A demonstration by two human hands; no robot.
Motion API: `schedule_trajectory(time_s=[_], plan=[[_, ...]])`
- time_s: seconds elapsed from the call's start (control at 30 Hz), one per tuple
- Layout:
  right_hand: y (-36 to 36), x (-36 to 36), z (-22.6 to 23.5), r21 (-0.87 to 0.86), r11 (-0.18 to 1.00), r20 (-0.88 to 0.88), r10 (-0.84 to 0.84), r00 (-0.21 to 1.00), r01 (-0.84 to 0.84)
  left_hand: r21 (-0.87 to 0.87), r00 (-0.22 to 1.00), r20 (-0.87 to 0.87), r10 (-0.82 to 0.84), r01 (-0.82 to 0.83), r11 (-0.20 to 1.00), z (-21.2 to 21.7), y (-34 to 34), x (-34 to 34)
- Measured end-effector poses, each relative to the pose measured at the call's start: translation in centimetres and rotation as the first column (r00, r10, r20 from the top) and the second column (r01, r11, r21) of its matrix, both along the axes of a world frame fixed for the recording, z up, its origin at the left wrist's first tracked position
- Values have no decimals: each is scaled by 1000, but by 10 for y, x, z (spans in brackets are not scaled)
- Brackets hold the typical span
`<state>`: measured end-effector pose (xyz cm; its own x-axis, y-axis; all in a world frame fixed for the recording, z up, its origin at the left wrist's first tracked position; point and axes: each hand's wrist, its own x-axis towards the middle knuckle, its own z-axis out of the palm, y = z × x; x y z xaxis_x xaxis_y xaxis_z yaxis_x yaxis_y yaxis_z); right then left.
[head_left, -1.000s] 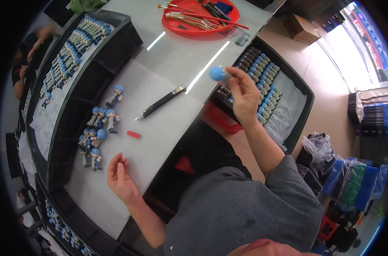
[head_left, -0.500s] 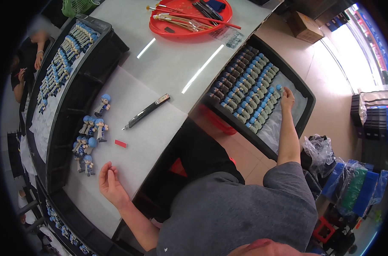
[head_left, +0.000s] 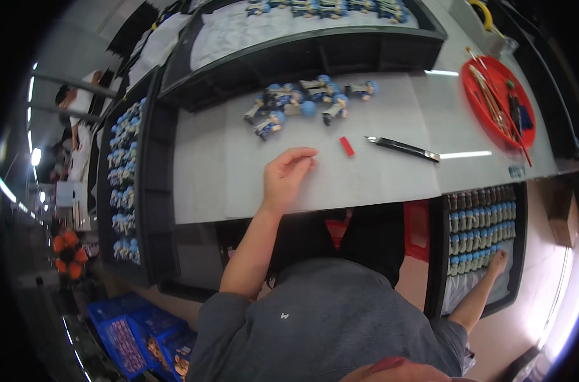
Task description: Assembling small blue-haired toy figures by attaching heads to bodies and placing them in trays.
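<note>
My left hand rests over the white-papered table with its fingers curled together and nothing visible in them. In front of it lie several blue-haired figurines in a loose cluster, one of them showing mainly a round blue head. A small red strip and a black pen-shaped craft knife lie to its right. Down at my right side, my right hand is closed at the end of the nearest row of blue-headed figurine parts in a black tray. Its fingers mostly hide the piece they grip.
Black crates with finished figurines stand behind the cluster and at left. A red round tray with brushes sits at the far right. Blue bins are at lower left. Another person is at far left.
The view has swung left, so the table now lies straight ahead. My right hand stays at the tray's nearest row; its blue-headed figurine part showed more clearly before. My left hand's fingers have drawn together.
</note>
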<state>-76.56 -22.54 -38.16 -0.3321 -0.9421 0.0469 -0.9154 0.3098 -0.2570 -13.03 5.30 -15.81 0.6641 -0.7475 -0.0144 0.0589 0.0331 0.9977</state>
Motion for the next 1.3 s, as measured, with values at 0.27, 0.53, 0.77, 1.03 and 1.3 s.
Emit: schedule_trajectory(time_s=[0.27,0.53,0.77,1.03,1.3], plan=[[-20,81,75,-520,854,253,127,959,24,-57,434,893,117,-150,987,22,5,29],[97,359,235,-642,706,674,706,219,-300,206,377,926,-30,-437,875,18,0,79],[175,483,243,-456,477,853,475,-216,-751,-130,948,-302,-97,60,990,25,17,36],[194,546,234,-393,331,910,274,-312,-858,-238,880,-458,-125,15,971,14,20,26],[192,543,229,-389,388,918,243,-314,-835,-260,879,-457,-135,13,966,7,18,28]])
